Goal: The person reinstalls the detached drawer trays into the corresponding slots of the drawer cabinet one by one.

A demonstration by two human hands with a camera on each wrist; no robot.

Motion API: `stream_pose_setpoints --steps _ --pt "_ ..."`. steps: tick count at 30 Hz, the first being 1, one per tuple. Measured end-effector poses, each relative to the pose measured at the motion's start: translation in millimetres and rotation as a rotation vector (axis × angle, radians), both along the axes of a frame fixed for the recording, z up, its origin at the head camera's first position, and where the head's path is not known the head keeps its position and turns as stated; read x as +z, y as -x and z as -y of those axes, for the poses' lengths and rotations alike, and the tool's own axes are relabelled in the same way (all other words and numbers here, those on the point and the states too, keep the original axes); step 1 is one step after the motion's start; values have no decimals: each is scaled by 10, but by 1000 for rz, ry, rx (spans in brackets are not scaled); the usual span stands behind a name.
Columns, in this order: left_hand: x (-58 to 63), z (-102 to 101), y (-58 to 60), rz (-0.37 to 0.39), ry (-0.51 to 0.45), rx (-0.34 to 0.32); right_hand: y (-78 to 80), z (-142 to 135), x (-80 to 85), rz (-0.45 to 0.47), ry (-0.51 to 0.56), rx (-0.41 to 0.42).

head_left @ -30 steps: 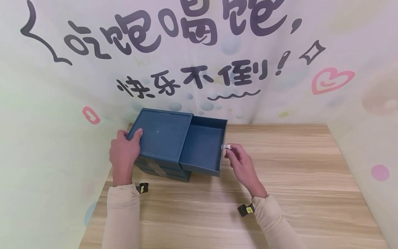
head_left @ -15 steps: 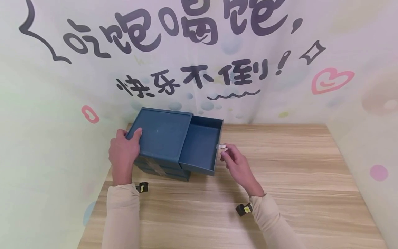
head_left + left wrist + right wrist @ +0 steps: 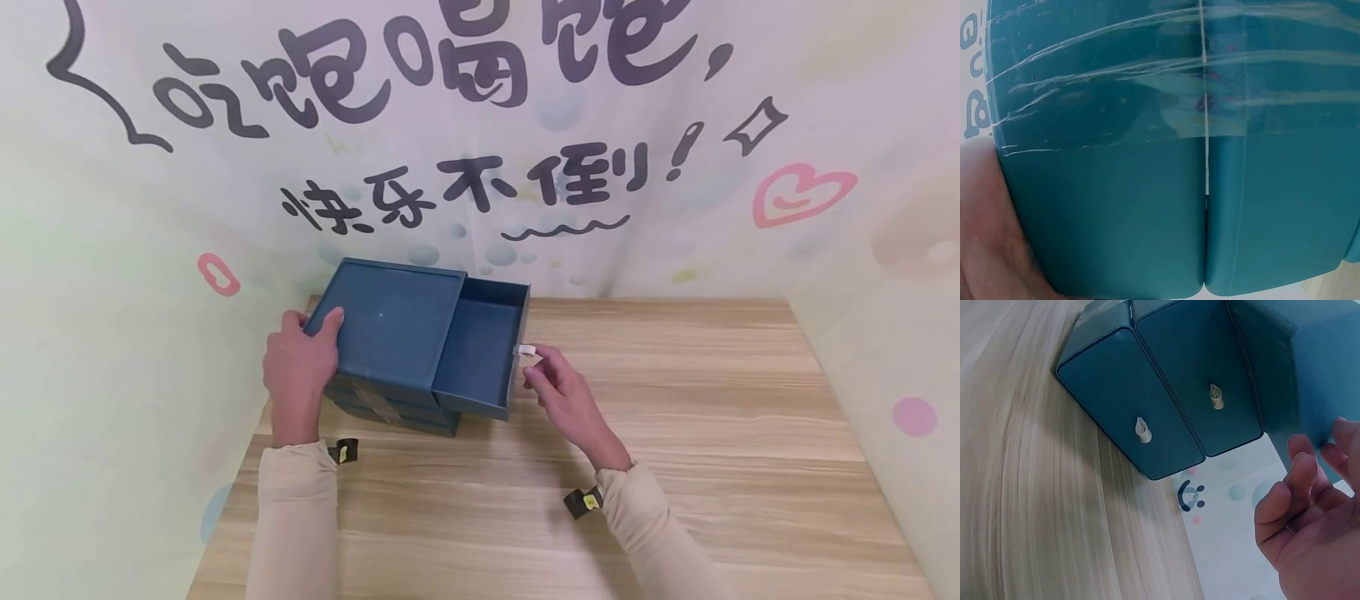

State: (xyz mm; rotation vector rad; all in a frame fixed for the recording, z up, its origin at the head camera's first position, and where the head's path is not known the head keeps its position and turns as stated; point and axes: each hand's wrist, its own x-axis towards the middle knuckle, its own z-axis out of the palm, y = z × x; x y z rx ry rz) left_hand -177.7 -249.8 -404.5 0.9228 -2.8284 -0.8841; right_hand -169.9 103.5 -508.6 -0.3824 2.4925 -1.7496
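Note:
A dark blue drawer unit (image 3: 386, 325) stands on the table with its top drawer (image 3: 480, 337) pulled partly out to the right. Nothing lies in the visible part of that drawer. My left hand (image 3: 300, 367) grips the unit's left end, thumb on the top panel; the left wrist view shows its taped side (image 3: 1110, 206). On the drawer front sits a small white pull tab (image 3: 526, 350), held at its end by the bent fingers of my right hand (image 3: 566, 400). In the right wrist view the fingertips (image 3: 1332, 456) are right at the drawer front, the tab hidden.
Two lower drawers, one with a white tab (image 3: 1217, 397) and another with a matching tab (image 3: 1142, 430), are closed. Clear tape (image 3: 375, 404) runs across the unit's near side. The wooden table (image 3: 712, 433) meets a printed wall cloth (image 3: 675, 242) behind the unit.
The top drawer has slid left, further into the unit, with my right hand moving along at its front. My left hand has stayed in place on the unit.

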Motion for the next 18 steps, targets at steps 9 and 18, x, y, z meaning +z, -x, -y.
stream_pose_setpoints --steps 9,18 --pt "-1 -2 -6 4 -4 4 40 84 8 -34 25 9" --pt "2 -6 -7 -2 -5 2 58 168 -1 -36 16 18"
